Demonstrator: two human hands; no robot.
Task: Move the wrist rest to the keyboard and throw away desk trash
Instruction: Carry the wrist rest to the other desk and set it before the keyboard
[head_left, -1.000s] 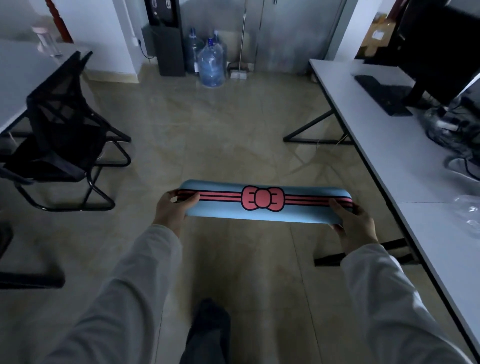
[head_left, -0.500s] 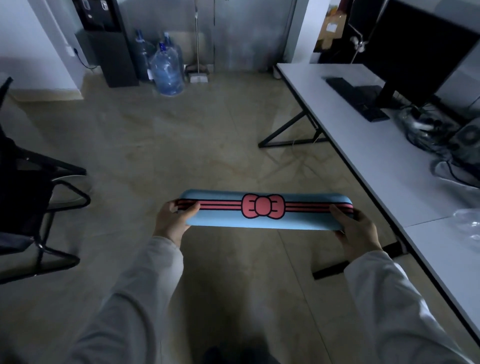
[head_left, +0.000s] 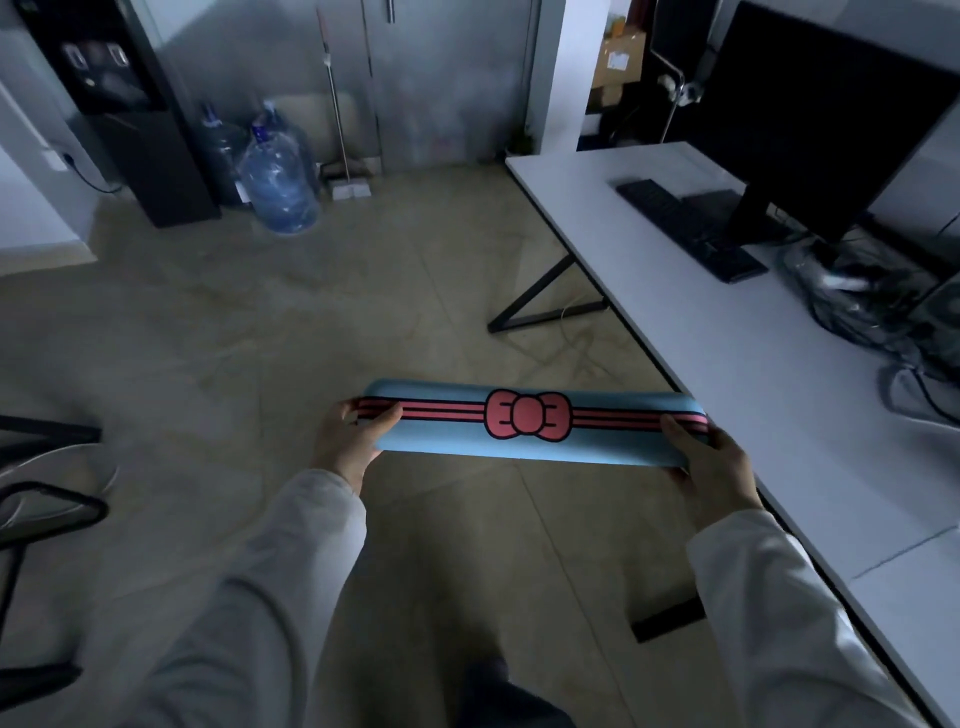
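A long blue wrist rest (head_left: 530, 441) with a pink stripe and a pink bow is held level in front of me, above the floor. My left hand (head_left: 348, 441) grips its left end and my right hand (head_left: 714, 467) grips its right end. A black keyboard (head_left: 685, 228) lies on the white desk (head_left: 727, 364) at the right, in front of a dark monitor (head_left: 810, 119). The wrist rest's right end hangs just at the desk's near edge, well short of the keyboard. Clear plastic wrapping (head_left: 852, 291) lies bunched beside the monitor stand.
Cables (head_left: 919, 379) trail over the desk's right side. Black desk legs (head_left: 540, 306) stand under the desk. Water bottles (head_left: 280, 176) and a black dispenser (head_left: 130, 114) stand at the far wall. A black chair frame (head_left: 47, 509) sits at the left.
The view has swung right and closer to the desk. The chair has slid out to the left edge; keyboard and monitor are nearer. Both hands keep their hold on the wrist rest.
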